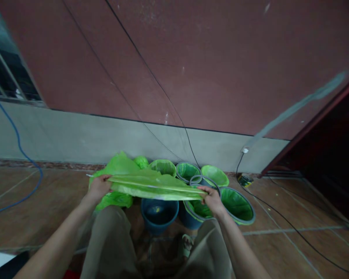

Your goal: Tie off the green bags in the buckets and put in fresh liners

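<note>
My left hand [99, 187] and my right hand [211, 198] each pinch one end of a folded green plastic bag [151, 185], stretched flat between them. The bag hangs just above a dark blue bucket [159, 214] that has no liner and stands between my knees. Both hands are closed on the bag's edges.
Several blue buckets lined with green bags [238, 205] stand in a cluster by the wall. A loose heap of green bags [116, 164] lies at the left. Black cables [282, 217] and a blue cable [20, 155] run over the tiled floor. A dark doorway [331, 155] opens at the right.
</note>
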The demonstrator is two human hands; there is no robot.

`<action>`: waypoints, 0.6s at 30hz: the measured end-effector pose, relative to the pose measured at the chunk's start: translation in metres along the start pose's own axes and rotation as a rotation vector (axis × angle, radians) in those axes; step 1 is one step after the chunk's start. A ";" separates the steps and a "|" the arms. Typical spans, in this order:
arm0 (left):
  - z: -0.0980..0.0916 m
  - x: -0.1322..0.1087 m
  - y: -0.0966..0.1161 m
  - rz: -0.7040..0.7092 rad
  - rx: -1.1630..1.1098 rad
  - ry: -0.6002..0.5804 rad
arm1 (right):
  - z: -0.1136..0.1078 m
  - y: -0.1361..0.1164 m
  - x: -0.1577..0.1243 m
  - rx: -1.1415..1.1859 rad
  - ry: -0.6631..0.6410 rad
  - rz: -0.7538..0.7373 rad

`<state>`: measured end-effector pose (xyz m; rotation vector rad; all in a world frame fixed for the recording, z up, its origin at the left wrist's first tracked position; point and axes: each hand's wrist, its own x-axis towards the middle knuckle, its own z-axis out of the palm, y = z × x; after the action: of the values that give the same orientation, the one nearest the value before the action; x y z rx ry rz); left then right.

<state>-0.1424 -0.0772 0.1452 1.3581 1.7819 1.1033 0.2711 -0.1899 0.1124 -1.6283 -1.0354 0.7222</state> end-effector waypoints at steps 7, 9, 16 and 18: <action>-0.047 -0.027 0.125 0.753 -0.196 0.647 | -0.050 -0.116 -0.010 -0.118 0.647 -0.746; -0.040 -0.036 0.103 0.707 -0.123 0.779 | -0.047 -0.094 -0.020 -0.108 0.868 -0.891; 0.019 0.002 -0.076 0.017 -0.031 0.022 | 0.033 0.097 -0.065 -0.488 0.231 -0.176; 0.020 0.014 -0.084 -0.032 -0.223 0.039 | 0.048 0.112 -0.076 -0.441 0.225 -0.201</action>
<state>-0.1655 -0.0682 0.0610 1.1784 1.6464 1.2765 0.2269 -0.2479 -0.0118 -1.8902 -1.2274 0.1743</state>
